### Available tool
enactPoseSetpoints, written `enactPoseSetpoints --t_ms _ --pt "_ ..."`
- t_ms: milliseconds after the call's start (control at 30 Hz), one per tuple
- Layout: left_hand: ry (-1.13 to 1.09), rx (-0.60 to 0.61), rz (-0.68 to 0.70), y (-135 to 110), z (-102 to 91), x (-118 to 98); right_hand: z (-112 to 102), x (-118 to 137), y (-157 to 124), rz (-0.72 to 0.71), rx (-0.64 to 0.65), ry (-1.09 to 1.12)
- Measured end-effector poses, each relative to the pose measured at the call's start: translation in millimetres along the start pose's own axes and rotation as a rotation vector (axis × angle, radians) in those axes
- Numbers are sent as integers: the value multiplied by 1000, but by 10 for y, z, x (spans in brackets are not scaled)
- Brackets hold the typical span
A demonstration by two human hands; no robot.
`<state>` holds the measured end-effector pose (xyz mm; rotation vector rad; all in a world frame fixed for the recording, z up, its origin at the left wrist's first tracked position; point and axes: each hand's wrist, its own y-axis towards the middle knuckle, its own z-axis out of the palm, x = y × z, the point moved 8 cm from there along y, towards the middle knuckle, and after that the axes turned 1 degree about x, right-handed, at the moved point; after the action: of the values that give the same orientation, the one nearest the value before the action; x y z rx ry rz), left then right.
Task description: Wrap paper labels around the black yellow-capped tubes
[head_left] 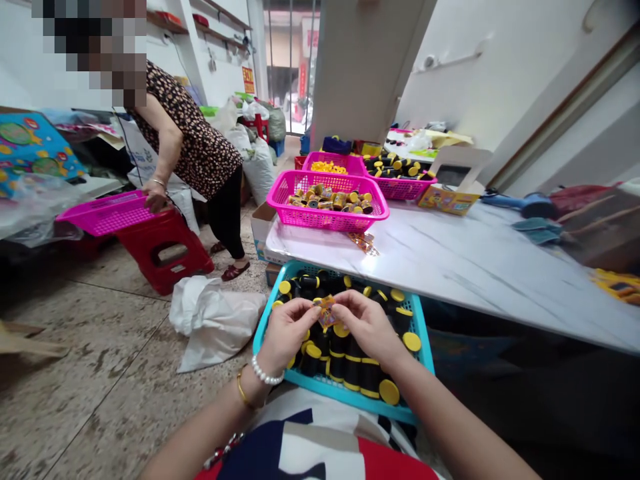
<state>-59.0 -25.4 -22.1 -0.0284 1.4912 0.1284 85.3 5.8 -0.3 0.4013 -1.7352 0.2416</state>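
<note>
My left hand (287,330) and my right hand (365,322) meet above a teal basket (423,350) on my lap. Both pinch a small orange-and-yellow sticker (326,311) between fingertips, one on each side. The basket is full of several black cylinders with yellow caps (350,363), lying under my hands. A pearl bracelet and a gold bangle sit on my left wrist.
A white table (465,260) to the right bears pink baskets (327,217) of labelled cylinders, a small carton (450,190) and loose stickers (364,242). At the left another person (195,147) bends over a pink basket (107,213) on a red stool (163,250). A white bag (213,320) lies on the floor.
</note>
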Motion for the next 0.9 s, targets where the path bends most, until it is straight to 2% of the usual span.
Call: enactPoseSetpoints --t_ms 100,200,267,367,433,500,533,600,633,733,767,833,900 --pt "24 38 10 130 80 -32 66 39 61 -17 26 -91" --pt "52 21 34 353 91 -67 -52 149 228 -123 -71 -325" --pt "23 -22 21 512 36 -68 -280 221 424 -175 -183 -477" --pt "-38 -93 -10 674 -94 -62 -806 330 755 -220 -375 -602" --pt "-53 -118 -11 704 -169 -67 -1110 390 919 -237 -445 -649" --pt "-52 -133 -15 675 -218 -64 -1268 434 969 -254 -493 -681" --pt "-47 -139 -19 646 -229 -59 -1272 446 946 -263 -507 -685" --pt "-18 -129 -14 576 -207 -65 -1112 453 826 -285 -491 -679" --pt "6 -115 -1 540 -175 -81 -948 440 756 -290 -432 -664" --pt "57 -65 66 427 -40 -166 -328 327 560 -236 -129 -525" --pt "53 -71 82 383 -13 -192 -183 297 502 -214 -82 -467" --pt "20 -125 96 282 -14 -226 -57 245 432 -176 -99 -364" --pt "-21 -190 88 181 -56 -226 -88 179 416 -132 -178 -283"
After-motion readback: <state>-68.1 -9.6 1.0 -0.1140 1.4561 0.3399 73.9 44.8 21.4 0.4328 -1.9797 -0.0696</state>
